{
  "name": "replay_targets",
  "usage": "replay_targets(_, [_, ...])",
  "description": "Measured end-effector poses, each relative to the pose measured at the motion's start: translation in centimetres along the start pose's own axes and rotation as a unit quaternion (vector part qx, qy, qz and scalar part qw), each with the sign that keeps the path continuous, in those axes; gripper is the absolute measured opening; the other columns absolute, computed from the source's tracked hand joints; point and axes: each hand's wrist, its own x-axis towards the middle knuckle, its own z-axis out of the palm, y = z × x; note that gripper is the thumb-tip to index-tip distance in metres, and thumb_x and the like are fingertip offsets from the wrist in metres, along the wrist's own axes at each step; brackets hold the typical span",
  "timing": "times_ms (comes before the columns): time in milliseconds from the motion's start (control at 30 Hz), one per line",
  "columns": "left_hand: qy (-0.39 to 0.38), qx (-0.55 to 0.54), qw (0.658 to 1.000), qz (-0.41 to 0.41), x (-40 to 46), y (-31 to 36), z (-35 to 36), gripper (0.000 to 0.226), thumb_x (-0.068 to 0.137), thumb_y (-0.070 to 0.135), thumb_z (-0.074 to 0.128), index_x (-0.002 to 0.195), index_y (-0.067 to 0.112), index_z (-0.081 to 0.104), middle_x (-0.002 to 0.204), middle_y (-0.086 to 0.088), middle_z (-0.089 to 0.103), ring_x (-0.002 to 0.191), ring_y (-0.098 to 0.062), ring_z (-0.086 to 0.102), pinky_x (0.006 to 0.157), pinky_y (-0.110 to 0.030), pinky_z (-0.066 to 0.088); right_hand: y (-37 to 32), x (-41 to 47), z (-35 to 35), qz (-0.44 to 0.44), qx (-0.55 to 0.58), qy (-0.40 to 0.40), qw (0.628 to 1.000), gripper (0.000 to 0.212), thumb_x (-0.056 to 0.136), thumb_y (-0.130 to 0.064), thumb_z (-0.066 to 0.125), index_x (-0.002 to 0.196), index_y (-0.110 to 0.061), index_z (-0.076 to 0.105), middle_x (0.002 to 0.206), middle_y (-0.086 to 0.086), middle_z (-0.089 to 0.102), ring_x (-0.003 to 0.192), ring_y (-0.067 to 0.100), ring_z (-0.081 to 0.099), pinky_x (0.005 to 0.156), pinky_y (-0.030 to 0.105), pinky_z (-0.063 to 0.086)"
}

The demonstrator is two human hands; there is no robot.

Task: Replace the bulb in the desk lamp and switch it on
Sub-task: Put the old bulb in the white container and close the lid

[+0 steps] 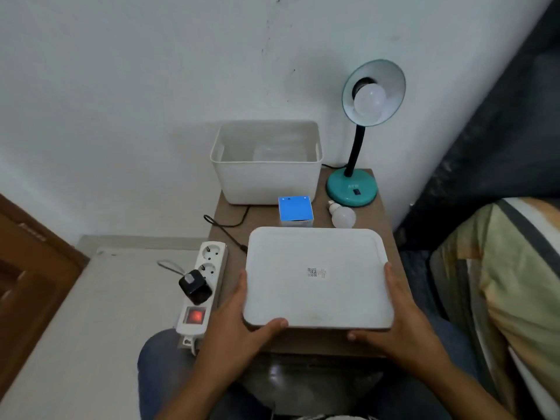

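Observation:
A teal desk lamp [353,189] stands at the back right of a small brown table [385,225], its shade tilted toward me with an unlit white bulb [368,101] in the socket. A loose white bulb [342,218] lies on the table in front of the lamp base. Beside it sits a blue and white bulb box [295,210]. My left hand [242,322] and my right hand [397,322] grip the two sides of a flat white lid [318,277] held over the front of the table.
An open white bin [266,177] stands at the back of the table against the wall. A white power strip [201,286] with a lit red switch and a black plug lies along the table's left edge. A black cord runs behind it. Bedding is at the right.

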Motion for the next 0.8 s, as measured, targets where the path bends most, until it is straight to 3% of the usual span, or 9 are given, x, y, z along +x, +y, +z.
replay_targets(67, [-0.011,0.022,1.0,-0.009,-0.9,-0.5,0.7,0.105,0.07,0.051,0.084,0.15,0.045,0.017,0.132,0.04,0.035,0.12,0.009,0.038,0.096,-0.012,0.034,1.1,-0.8,0.6,0.019,-0.005,-0.004,1.0,0.144,0.049,-0.059,0.087,0.149,-0.036,-0.013,0.161,-0.009,0.01,0.146,0.014,0.015,0.116,0.032,0.021])
replay_targets(167, [-0.041,0.045,0.998,-0.01,-1.6,-1.4,1.6,0.093,0.071,0.053,0.082,0.14,0.05,0.02,0.12,0.046,0.035,0.106,0.014,0.042,0.085,0.001,0.033,2.3,-1.6,1.4,0.036,-0.01,-0.019,0.999,0.146,0.043,-0.063,0.087,0.152,-0.031,-0.006,0.159,-0.008,0.018,0.144,0.011,0.019,0.116,0.031,0.021])
replay_targets(233, [-0.057,0.075,0.995,-0.011,-1.6,-2.0,2.0,0.095,0.068,0.064,0.077,0.148,0.039,0.03,0.13,0.03,0.05,0.112,0.008,0.048,0.091,-0.008,0.041,2.6,-2.0,1.7,0.029,-0.009,-0.019,0.999,0.143,0.04,-0.061,0.088,0.151,-0.037,0.001,0.151,-0.013,0.03,0.137,0.008,0.028,0.113,0.03,0.027])
replay_targets(300, [-0.064,0.103,0.993,-0.013,-1.4,-2.5,2.2,0.105,0.068,0.067,0.073,0.154,0.029,0.027,0.135,0.018,0.052,0.116,-0.002,0.05,0.092,-0.02,0.044,2.7,-2.0,2.0,0.018,-0.024,-0.008,1.0,0.138,0.037,-0.064,0.086,0.149,-0.039,0.01,0.148,-0.016,0.035,0.134,0.008,0.033,0.111,0.033,0.031])
replay_targets(433, [-0.068,0.145,0.987,-0.013,-1.2,-3.1,2.6,0.101,0.071,0.068,0.07,0.152,0.026,0.028,0.136,0.009,0.055,0.117,-0.009,0.049,0.089,-0.022,0.04,2.7,-1.9,2.8,0.015,-0.052,-0.009,0.998,0.136,0.043,-0.065,0.083,0.151,-0.028,0.008,0.156,-0.008,0.023,0.145,0.016,0.015,0.118,0.034,0.014])
replay_targets(500, [-0.068,0.16,0.984,-0.026,-1.4,-3.3,2.8,0.108,0.074,0.068,0.069,0.156,0.018,0.021,0.145,0.001,0.049,0.128,-0.015,0.043,0.102,-0.026,0.038,3.1,-1.8,3.2,0.023,-0.058,-0.012,0.998,0.14,0.047,-0.066,0.081,0.152,-0.02,0.002,0.16,-0.003,0.014,0.148,0.017,0.002,0.121,0.036,0.001])
replay_targets(567, [-0.068,0.171,0.983,-0.028,-1.8,-3.6,3.1,0.112,0.076,0.065,0.069,0.158,0.012,0.014,0.155,-0.003,0.038,0.138,-0.018,0.035,0.112,-0.026,0.028,3.3,-1.8,3.5,0.034,-0.073,-0.011,0.997,0.142,0.049,-0.067,0.08,0.153,-0.016,-0.002,0.161,0.0,0.009,0.148,0.018,-0.003,0.119,0.034,-0.002])
replay_targets(800, [-0.066,0.197,0.978,-0.037,-2.7,-4.6,3.9,0.111,0.084,0.068,0.056,0.157,0.012,-0.005,0.166,-0.004,0.009,0.152,-0.017,0.011,0.117,-0.021,0.005,3.6,-1.6,4.4,0.037,-0.121,-0.012,0.992,0.142,0.051,-0.077,0.069,0.153,-0.016,-0.008,0.163,0.003,-0.003,0.149,0.023,-0.011,0.119,0.036,-0.007])
